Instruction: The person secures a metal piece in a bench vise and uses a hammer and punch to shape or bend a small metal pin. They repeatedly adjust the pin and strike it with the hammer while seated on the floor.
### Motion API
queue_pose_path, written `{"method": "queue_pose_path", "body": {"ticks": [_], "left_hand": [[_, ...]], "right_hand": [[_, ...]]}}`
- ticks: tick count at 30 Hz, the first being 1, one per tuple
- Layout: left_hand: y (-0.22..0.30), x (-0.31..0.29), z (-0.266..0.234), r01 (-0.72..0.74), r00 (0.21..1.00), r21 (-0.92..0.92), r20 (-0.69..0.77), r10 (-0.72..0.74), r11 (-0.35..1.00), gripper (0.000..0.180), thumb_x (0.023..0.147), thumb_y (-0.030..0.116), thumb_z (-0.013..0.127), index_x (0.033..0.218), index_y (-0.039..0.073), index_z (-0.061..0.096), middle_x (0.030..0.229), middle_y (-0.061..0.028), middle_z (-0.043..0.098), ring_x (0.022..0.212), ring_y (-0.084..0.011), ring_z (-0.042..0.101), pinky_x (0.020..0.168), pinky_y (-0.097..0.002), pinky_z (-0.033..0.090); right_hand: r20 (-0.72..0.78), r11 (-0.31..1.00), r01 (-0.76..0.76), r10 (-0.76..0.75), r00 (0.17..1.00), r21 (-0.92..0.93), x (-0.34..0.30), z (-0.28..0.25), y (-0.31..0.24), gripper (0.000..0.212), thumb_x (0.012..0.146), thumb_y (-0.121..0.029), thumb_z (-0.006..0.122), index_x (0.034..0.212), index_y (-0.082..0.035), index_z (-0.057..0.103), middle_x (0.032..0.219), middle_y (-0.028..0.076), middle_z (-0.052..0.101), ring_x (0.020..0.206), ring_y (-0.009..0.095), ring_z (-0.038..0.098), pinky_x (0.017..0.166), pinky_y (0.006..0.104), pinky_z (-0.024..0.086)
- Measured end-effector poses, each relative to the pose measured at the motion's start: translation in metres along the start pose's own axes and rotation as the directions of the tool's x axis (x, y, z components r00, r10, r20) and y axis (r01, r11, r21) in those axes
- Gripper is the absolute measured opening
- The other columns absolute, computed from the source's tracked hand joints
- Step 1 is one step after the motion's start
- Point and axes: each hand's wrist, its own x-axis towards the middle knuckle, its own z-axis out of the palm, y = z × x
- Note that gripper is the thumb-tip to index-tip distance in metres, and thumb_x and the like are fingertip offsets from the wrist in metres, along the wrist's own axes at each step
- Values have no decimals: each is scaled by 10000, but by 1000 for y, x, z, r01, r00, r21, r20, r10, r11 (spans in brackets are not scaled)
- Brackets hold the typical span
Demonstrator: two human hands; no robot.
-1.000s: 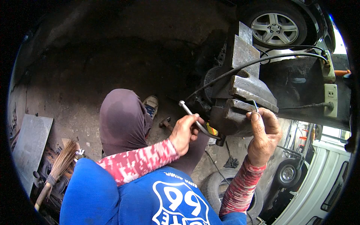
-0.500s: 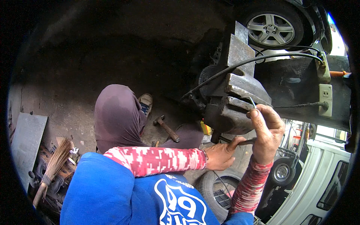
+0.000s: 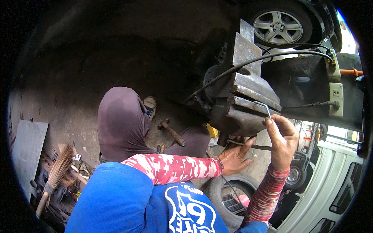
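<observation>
A grey metal bench vise [image 3: 248,112] stands right of centre. A thin bent metal rod [image 3: 263,104] reaches from between its jaws to my right hand [image 3: 283,139], which pinches the rod's near end between thumb and finger. Below the jaws, my left hand [image 3: 235,158] lies against the vise handle [image 3: 259,147] with thumb and fingers spread. Some of its fingertips are partly hidden around the handle.
A hammer [image 3: 171,132] lies on the floor beside my leg. A loose tire [image 3: 217,198] is under my arms. A black cable [image 3: 268,57] crosses over the vise to outlet boxes. A broom [image 3: 56,173] leans at left; vehicles stand at right.
My left hand has shifted from closed around the handle to spread against it. The bent rod's corner has swung to the right, with my right hand moving slightly right and down.
</observation>
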Motion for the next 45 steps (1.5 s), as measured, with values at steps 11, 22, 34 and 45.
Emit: {"method": "queue_pose_path", "body": {"ticks": [11, 22, 34, 45], "left_hand": [[-126, -25, -24, 72, 995, 406, 34, -94, 911, 561, 961, 439, 573, 1440, 149, 537, 1477, -195, 485, 1432, -406, 343, 1230, -550, 175], [-124, -24, -84, -206, 953, 425, 291, 82, 881, 270, 899, 314, 688, 1034, 98, 778, 1160, -123, 709, 1175, -313, 614, 1021, -447, 470], [-72, -34, -125, 226, 967, 106, 92, -236, 968, 372, 924, 282, 722, 769, -55, 689, 881, -227, 675, 783, -378, 681, 675, -422, 512], [-68, -37, -130, 337, 940, -69, -25, -339, 939, 335, 968, 331, 675, 973, -4, 664, 911, -177, 659, 886, -204, 621, 792, -398, 493]], "right_hand": [[-48, 985, -58, 67, 997, 162, -2, 34, -18, 95, 920, -82, 750, 937, 9, 728, 825, -22, 670, 764, 42, 578, 695, 200, 455], [-43, 995, 3, 1, 999, 95, 0, 45, -21, 91, 877, -61, 759, 871, 22, 721, 796, 7, 683, 759, 68, 591, 727, 243, 476], [-76, 996, 24, -18, 997, 83, 0, 50, -23, 82, 878, -53, 751, 878, 20, 714, 804, 2, 683, 770, 65, 593, 731, 242, 478], [25, 971, 39, -46, 999, 234, -1, 41, -19, 145, 960, -94, 676, 937, 41, 725, 856, 40, 718, 789, 96, 644, 745, 248, 510]]}}
